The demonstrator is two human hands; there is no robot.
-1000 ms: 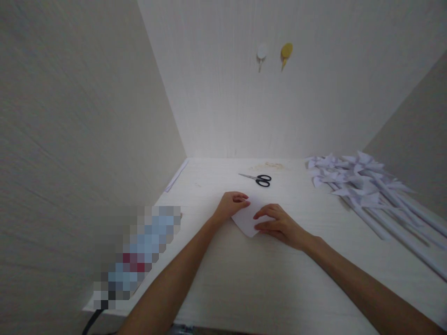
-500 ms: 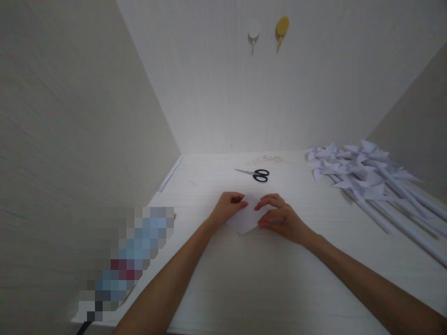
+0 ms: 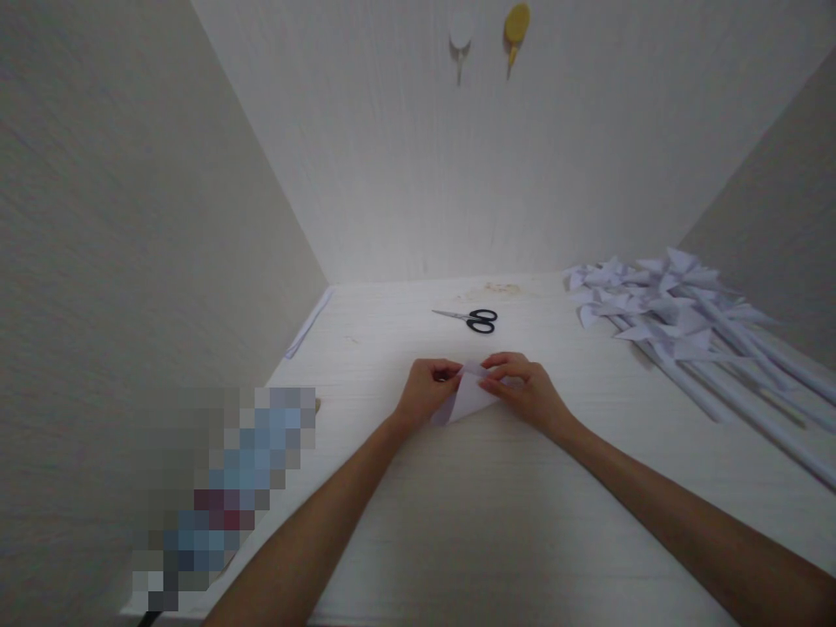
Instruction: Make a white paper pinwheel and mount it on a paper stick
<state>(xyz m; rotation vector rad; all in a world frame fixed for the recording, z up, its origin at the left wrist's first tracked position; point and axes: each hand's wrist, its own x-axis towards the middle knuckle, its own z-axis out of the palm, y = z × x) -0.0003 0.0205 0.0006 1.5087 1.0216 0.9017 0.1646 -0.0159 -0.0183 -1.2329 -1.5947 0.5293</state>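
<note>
Left hand (image 3: 428, 392): grasping the left side of a small white paper (image 3: 471, 396), thumb toward the wearer, fingers curled at the far edge. Right hand (image 3: 530, 390): grasping the same sheet at its upper right, thumb and fingertips close together. Exact contact under the right fingers cannot be told.

Paper position: between the two hands, low over the near-middle of the tabletop (image 3: 522, 514), part of it turned over along a slanting line. Whether its lower edge touches the surface cannot be told. Holding from both sides probably keeps the sheet taut and the turned part aligned; a light pinch would suit thin paper, avoiding stray creases.

Scissors (image 3: 482, 320) lie beyond the hands, blades pointing left; presumably parked there to stay reachable yet out of the working spot. White paper pinwheels (image 3: 679, 335) with pale sticks are heaped at the right, heads toward the back wall (image 3: 405, 192), sticks angled toward the wearer, likely grouped aside to spare their folded blades.
</note>
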